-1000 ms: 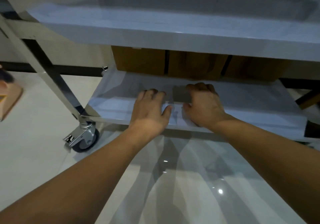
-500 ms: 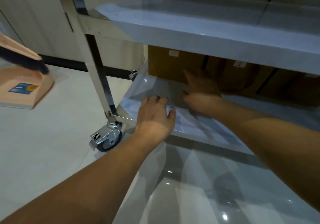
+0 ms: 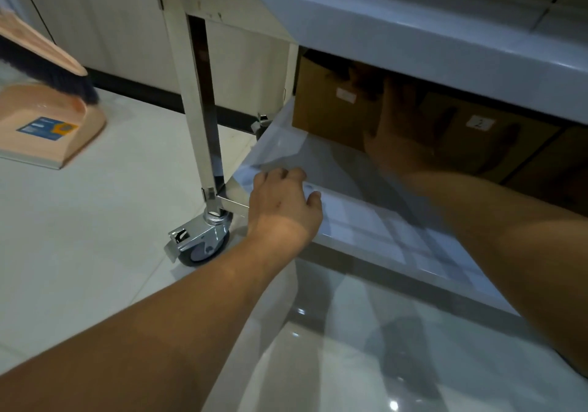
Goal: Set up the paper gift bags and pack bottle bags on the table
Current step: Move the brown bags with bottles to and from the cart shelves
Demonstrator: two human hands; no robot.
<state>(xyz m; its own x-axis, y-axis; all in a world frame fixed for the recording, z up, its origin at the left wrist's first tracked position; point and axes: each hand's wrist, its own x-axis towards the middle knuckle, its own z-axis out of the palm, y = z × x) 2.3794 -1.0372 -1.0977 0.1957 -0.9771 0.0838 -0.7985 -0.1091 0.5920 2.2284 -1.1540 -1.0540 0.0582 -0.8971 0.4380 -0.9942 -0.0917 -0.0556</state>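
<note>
Cardboard boxes [image 3: 337, 109] with white labels, one marked "2" [image 3: 479, 122]

This looks like a back room or storeroom of a shop or workplace, not a home living space. A steel table [image 3: 413, 39] on a locking caster wheel [image 3: 200, 246] stands on a glossy pale tiled floor [image 3: 79, 236]. Its lower shelf [image 3: 366, 220] holds plain brown cardboard boxes [image 3: 331, 109] with small white labels, pushed far back in the shadow. At the far left a peach dustpan [image 3: 54, 128] with a dark-bristled brush [image 3: 47, 71] leans near a cream panelled wall [image 3: 105, 29] with a dark skirting strip along its foot.
</note>
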